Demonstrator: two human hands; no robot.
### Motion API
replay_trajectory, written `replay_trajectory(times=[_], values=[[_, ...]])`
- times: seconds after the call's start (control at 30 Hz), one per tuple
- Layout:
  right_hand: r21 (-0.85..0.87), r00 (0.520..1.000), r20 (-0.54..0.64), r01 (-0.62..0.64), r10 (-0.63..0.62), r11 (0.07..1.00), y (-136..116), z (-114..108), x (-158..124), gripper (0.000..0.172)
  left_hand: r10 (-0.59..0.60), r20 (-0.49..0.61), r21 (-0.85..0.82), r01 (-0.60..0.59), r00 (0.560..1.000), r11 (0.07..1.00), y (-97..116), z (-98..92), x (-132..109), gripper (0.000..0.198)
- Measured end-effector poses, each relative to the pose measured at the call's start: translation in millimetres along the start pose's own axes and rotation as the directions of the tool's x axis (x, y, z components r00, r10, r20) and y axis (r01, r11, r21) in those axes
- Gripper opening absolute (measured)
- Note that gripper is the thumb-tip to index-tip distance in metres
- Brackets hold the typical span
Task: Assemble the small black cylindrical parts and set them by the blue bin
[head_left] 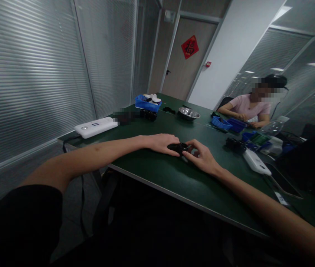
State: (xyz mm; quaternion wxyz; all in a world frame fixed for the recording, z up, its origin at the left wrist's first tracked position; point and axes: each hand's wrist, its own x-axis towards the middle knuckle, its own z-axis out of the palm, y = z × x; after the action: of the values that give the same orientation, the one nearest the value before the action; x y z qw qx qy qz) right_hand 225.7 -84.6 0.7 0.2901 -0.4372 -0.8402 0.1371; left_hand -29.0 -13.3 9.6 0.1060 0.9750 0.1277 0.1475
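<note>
Right grip [202,157] on black part [180,148], sign [190,47] — 福

The tabletop [151,167] is dark green with a pale front edge. Toward its left side lies a long white device [97,127], and farther back a blue basket [152,106] stands with black items [148,115] just in front. A shiny metal bowl [187,115] sits near the far middle. Across on the right are two blue trays, one lighter [220,125] and one darker [237,126], then a black cluster [234,144], a second white device [256,162] and a flat dark panel [282,180].
</note>
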Motion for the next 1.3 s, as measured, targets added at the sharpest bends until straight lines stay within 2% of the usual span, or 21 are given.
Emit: replay_trajectory(times=[0.17, 0.37, 0.6, 0.83, 1.1, 1.3], values=[[-0.031, 0.998, 0.030, 0.050, -0.049, 0.998, -1.9, -1.9, -0.6, 0.036, -0.004, 0.007, 0.002, 0.004, 1.000, 1.000, 0.4, -1.1, -0.6, 0.051], [0.015, 1.000, -0.010, 0.009, -0.009, 1.000, -3.8, -0.2, -0.8, 0.041, -0.002, 0.010, 0.003, 0.002, 1.000, 1.000, 1.1, -2.2, -0.6, 0.049], [-0.007, 0.996, 0.034, 0.079, -0.079, 0.997, -9.7, -4.4, -1.0, 0.036, -0.008, -0.002, 0.002, 0.008, 1.000, 1.000, 1.5, -2.4, -1.0, 0.050], [0.024, 1.000, -0.015, -0.003, 0.003, 1.000, -3.0, 0.3, -0.3, 0.041, -0.009, 0.006, -0.005, 0.009, 1.000, 1.000, 3.1, -2.8, -0.5, 0.048], [-0.015, 0.997, 0.030, 0.069, -0.068, 0.998, -5.8, -3.2, -1.3, 0.037, 0.000, 0.008, -0.008, 0.000, 1.000, 1.000, 2.2, -3.1, -0.4, 0.048], [-0.008, 1.000, -0.001, 0.008, -0.008, 1.000, -3.6, -0.5, -0.9, 0.042, -0.006, 0.014, 0.002, 0.006, 1.000, 1.000, 2.3, -3.0, -0.2, 0.048]])
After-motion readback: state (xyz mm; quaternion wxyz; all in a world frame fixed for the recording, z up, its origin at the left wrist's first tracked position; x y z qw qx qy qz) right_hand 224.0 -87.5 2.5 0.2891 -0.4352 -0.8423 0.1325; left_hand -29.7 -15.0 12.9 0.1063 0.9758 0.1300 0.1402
